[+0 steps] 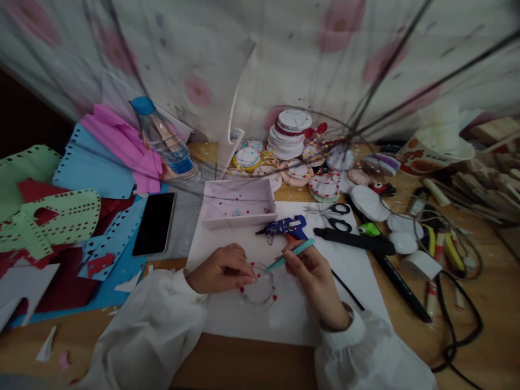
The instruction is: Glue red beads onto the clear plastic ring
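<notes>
My left hand (226,269) pinches the left edge of a thin, clear-looking ring (273,298) dotted with small red and blue bits. In my right hand (311,276) is a pair of teal tweezers (290,255), held like a pen and slanting down left, its tip at the ring's upper edge. Both hands are just above a white sheet (284,330). Beyond them stand a pale pink box (239,219) with a few small red and blue pieces inside, and a blue glue gun (286,226). Black-handled scissors (339,216) lie to the glue gun's right.
Punched coloured paper (97,162), a phone (154,223) and a water bottle (170,141) are on the left. Stacked paper discs (288,135) stand at the back. Black cable (450,346), a black marker-like stick (406,292) and wooden sticks (479,179) crowd the right.
</notes>
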The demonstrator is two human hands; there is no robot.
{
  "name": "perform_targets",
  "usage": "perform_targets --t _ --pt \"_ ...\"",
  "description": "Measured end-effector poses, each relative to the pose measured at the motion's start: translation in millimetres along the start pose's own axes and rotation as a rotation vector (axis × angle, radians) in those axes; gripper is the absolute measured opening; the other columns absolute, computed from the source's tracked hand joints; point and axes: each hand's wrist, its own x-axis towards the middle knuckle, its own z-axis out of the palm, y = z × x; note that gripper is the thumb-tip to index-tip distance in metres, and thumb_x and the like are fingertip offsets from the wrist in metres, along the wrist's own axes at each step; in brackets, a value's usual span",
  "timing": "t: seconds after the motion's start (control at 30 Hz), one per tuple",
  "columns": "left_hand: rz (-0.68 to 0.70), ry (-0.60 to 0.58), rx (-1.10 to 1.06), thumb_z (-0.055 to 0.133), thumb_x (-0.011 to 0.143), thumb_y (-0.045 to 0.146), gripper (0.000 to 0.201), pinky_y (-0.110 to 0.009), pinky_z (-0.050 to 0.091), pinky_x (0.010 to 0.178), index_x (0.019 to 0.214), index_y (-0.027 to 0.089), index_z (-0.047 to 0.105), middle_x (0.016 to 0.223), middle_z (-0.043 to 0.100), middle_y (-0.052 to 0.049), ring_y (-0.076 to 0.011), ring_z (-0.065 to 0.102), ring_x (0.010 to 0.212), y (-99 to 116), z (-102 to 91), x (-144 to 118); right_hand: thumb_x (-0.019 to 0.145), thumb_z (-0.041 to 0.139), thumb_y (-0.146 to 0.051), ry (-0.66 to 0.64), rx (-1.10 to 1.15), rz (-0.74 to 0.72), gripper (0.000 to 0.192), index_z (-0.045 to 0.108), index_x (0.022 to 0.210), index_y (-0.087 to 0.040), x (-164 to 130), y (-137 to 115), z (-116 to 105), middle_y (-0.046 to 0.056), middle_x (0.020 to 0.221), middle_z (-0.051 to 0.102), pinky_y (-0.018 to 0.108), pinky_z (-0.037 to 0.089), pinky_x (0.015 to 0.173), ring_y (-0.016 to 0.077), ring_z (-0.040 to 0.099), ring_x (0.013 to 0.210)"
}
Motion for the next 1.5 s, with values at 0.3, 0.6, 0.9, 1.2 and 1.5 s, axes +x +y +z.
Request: perform_targets --t 0.3,0.6,0.9,1.2,1.5 --pt "0.076 0.014 0.020 0.064 0.083 0.025 0.016 -0.030 0.040 0.068 0.077 0.014 0.073 0.052 0.061 -0.003 -0.0124 0.047 0.056 0.2 1.5 1.1 0.082 0.062 -0.039 0.006 0.005 0.013 0.020 0.056 0.081 -0.020 -2.5 4.2 4.9 -0.003 0.067 0.052 0.021 0.041 0.051 0.0089 0.047 0.055" --pt "0.085 0.018 0.027 0.063 0.084 0.026 0.016 -0.029 0.040 0.066 0.077 0.014 0.072 0.052 0.061 -0.002 -0.0120 0.047 0.055 2.1 1.9 2.0 0.081 0.063 -0.038 -0.017 0.008 0.023 0.021 0.055 0.079 -0.019 -1.6 4.2 6.0 -0.004 0.064 0.049 0.020 0.037 0.048 0.0082 0.043 0.053" --pt "0.089 0.024 0.001 0.065 0.082 0.022 0.012 -0.030 0.040 0.066 0.079 0.014 0.073 0.051 0.059 -0.002 -0.0120 0.047 0.055 0.1 1.8 0.3 0.081 0.064 -0.039 -0.014 0.072 0.072 0.022 0.055 0.080 -0.019 -3.9 10.5 6.4 -0.005 0.059 0.045 0.020 0.032 0.046 0.0072 0.039 0.051" --pt "0.072 0.018 0.018 0.064 0.083 0.022 0.012 -0.029 0.040 0.065 0.080 0.014 0.073 0.053 0.062 -0.003 -0.0126 0.048 0.056 0.8 1.7 0.7 0.080 0.064 -0.042 0.021 0.122 0.164 0.024 0.055 0.083 -0.019 -4.3 16.5 8.4 -0.006 0.056 0.043 0.019 0.029 0.044 0.0063 0.036 0.048" --pt "0.050 0.031 0.003 0.065 0.082 0.022 0.012 -0.029 0.040 0.064 0.080 0.014 0.074 0.056 0.064 -0.005 -0.0129 0.049 0.058 0.4 1.7 -0.6 0.081 0.063 -0.040 0.053 0.081 0.083 0.021 0.056 0.082 -0.020 -3.6 10.7 6.6 -0.006 0.057 0.046 0.020 0.033 0.044 0.0079 0.040 0.048"
